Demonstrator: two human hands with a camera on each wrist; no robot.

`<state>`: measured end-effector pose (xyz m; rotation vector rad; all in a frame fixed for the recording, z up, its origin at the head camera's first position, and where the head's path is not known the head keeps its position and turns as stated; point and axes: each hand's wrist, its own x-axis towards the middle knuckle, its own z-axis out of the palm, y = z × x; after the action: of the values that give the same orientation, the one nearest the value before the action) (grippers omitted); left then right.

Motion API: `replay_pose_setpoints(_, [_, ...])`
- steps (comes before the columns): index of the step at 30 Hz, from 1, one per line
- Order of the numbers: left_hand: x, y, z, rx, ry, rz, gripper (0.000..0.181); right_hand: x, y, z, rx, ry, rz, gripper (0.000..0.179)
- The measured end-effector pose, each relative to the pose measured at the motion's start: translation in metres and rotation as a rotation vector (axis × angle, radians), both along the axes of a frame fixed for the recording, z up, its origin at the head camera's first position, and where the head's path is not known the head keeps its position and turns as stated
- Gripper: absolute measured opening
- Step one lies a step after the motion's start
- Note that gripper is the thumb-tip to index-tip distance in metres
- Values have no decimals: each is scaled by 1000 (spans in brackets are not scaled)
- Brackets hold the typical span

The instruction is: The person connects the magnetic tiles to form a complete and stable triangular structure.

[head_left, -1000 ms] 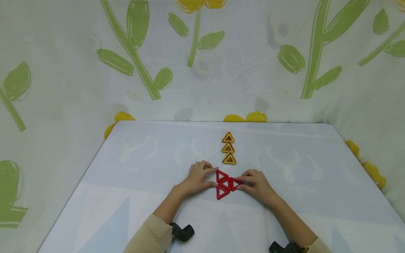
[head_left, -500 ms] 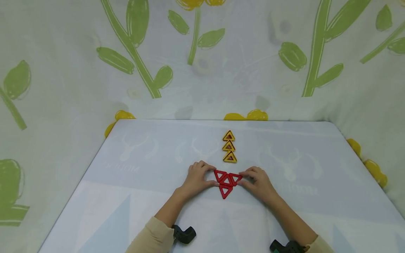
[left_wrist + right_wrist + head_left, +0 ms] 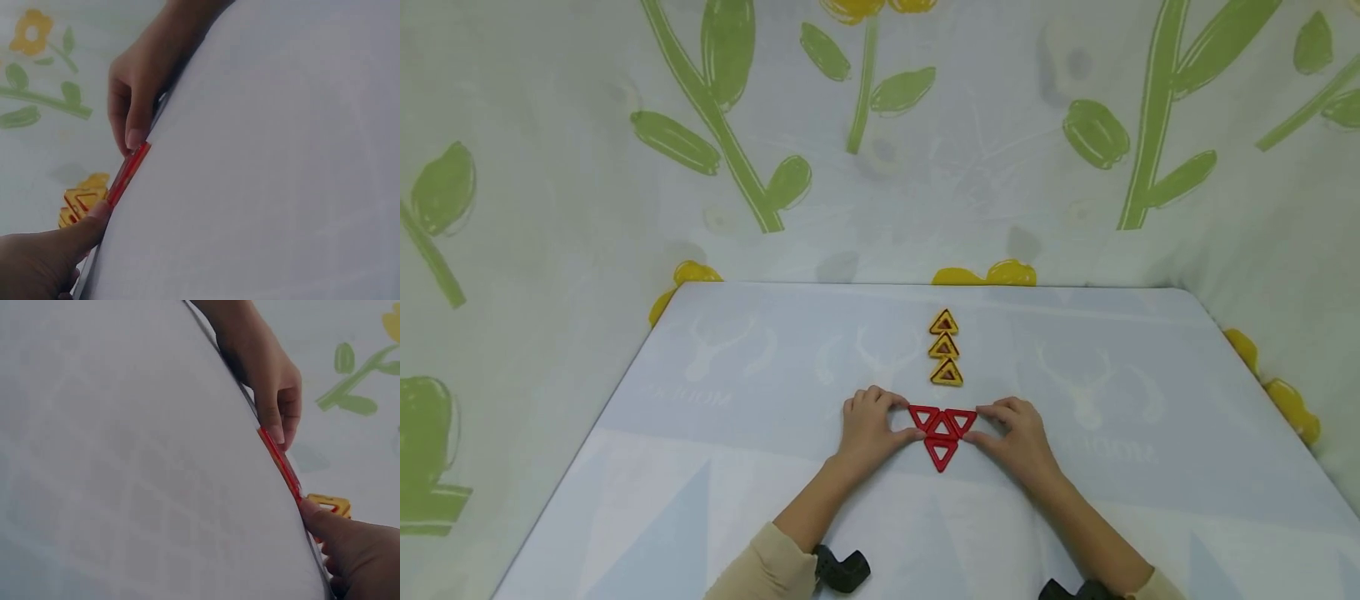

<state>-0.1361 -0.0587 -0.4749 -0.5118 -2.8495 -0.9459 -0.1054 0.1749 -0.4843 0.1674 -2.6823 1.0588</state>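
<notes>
Several red triangular magnetic tiles lie flat, edge to edge, as one larger triangle pointing toward me. My left hand [image 3: 867, 429] pinches the upper left tile [image 3: 924, 408] with the index finger at its outer corner and the thumb near its lower tip. On the other side, my right hand [image 3: 1021, 433] holds the upper right tile [image 3: 961, 412] in the same way. A middle tile [image 3: 942, 437] sits between them, with a lower tile [image 3: 940, 469] below it. In the left wrist view the red tiles [image 3: 130, 172] appear edge-on between both thumbs.
Just beyond the red tiles, three yellow triangular tiles [image 3: 946, 382] stand in a column, points away from me. The white table [image 3: 775, 508] has a pale printed pattern. A flower-patterned cloth [image 3: 970, 183] rises behind its far edge.
The red tile group has turned clockwise in the head view, so its point has swung from the right to facing me. Both hands stay at its sides; the yellow tiles keep their place.
</notes>
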Motion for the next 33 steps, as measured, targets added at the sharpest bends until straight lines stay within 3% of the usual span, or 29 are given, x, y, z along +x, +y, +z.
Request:
replay_pose_setpoints(11, [0, 2, -7, 50, 20, 31, 43, 1, -3, 1, 11, 82, -8, 38])
replay_pose_setpoints(16, [-2, 2, -7, 80, 14, 26, 41, 0, -2, 1, -12, 61, 4, 39])
replay_pose_setpoints(24, [-4, -1, -5, 166, -52, -18, 31, -2, -3, 3, -41, -6, 16, 38])
replay_pose_setpoints(30, [-4, -2, -5, 178, -37, -44, 28, -3, -2, 3, 27, -9, 39, 49])
replay_pose_setpoints(33, [-4, -2, -5, 171, -28, -50, 27, -4, -1, 1, 43, 16, 56, 45])
